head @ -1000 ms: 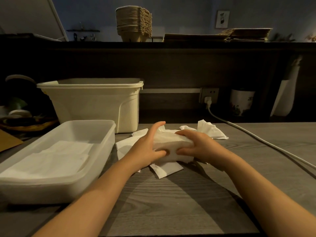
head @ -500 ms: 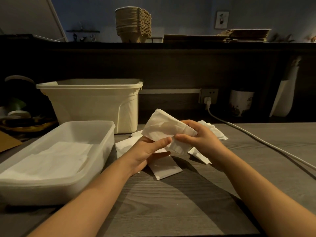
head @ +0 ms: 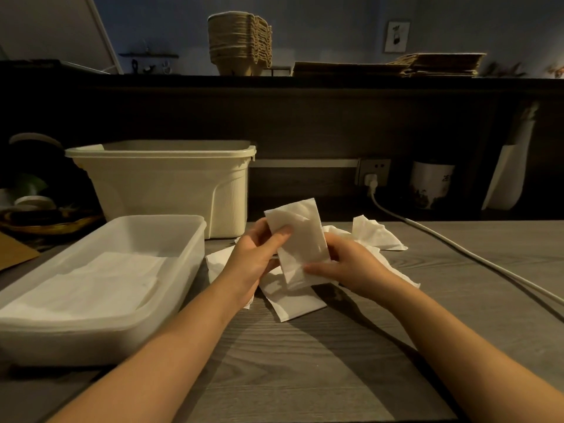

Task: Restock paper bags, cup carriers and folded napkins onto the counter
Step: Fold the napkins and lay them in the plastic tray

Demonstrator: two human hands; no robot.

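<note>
Both hands, left hand [head: 256, 257] and right hand [head: 345, 264], raised, each grip pinching the upright folded napkin [head: 300, 239].

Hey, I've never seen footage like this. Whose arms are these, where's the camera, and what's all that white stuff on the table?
There is no machine here. The arms belong to a person, and the single camera sits on their head, looking forward and down, so you see roughly what they see.

The left hand and the right hand both pinch one folded napkin, held up above the grey table. More loose napkins lie on the table beneath and behind it.

To the left stands a shallow clear tray with flat napkins in it, and behind that a cream bin.

Up on the dark counter are a stack of cup carriers and some flat paper bags. A white cable crosses the table on the right.
</note>
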